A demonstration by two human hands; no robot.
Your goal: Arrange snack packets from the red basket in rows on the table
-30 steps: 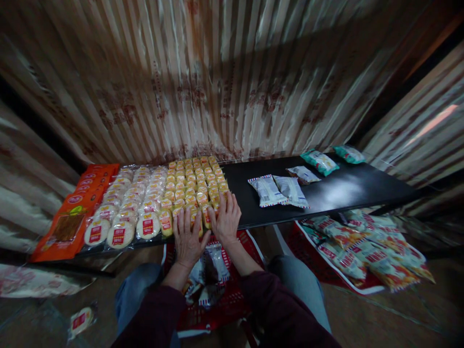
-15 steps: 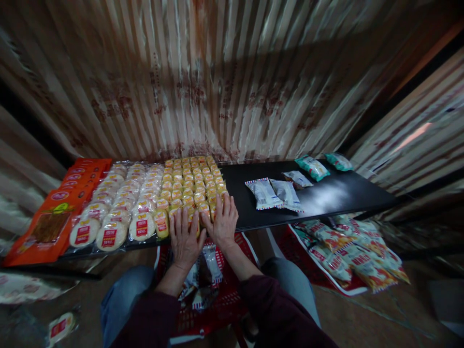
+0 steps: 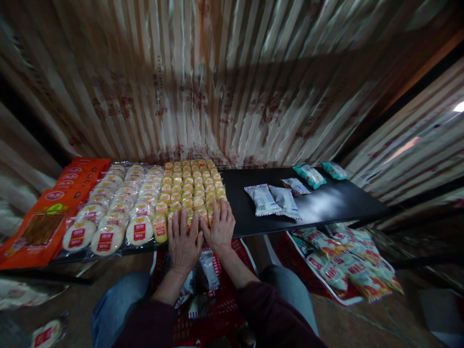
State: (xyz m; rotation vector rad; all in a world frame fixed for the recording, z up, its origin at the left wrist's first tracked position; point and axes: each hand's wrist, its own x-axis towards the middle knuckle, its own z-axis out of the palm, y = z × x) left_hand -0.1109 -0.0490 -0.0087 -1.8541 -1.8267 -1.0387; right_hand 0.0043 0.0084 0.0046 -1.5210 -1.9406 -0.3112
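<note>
Rows of small yellow wrapped snacks (image 3: pixel 186 187) fill the middle of the black shelf (image 3: pixel 250 227). My left hand (image 3: pixel 183 244) lies flat against the front of these rows, fingers stretched out and pointing away from me. Beside it, my right hand (image 3: pixel 220 226) rests on the front right corner of the same block, its fingers also extended. The thumbs come close together between the two hands. Some front packets are hidden under my fingers. Just left of the block stand columns of round white rice crackers (image 3: pixel 140 229) in clear wrappers.
Orange packets (image 3: pixel 54 205) overlap at the shelf's left end. Silver-white packets (image 3: pixel 264 199) and green packets (image 3: pixel 311 175) lie on the right part. Below are a red basket (image 3: pixel 235 309) between my knees and another basket with snack bags (image 3: pixel 355 261). One wrapped cracker (image 3: pixel 47 334) lies on the floor.
The view has shifted slightly, so the shelf's right side appears a little lower and further left. Both hands stay on the yellow snacks with almost no movement against them.
</note>
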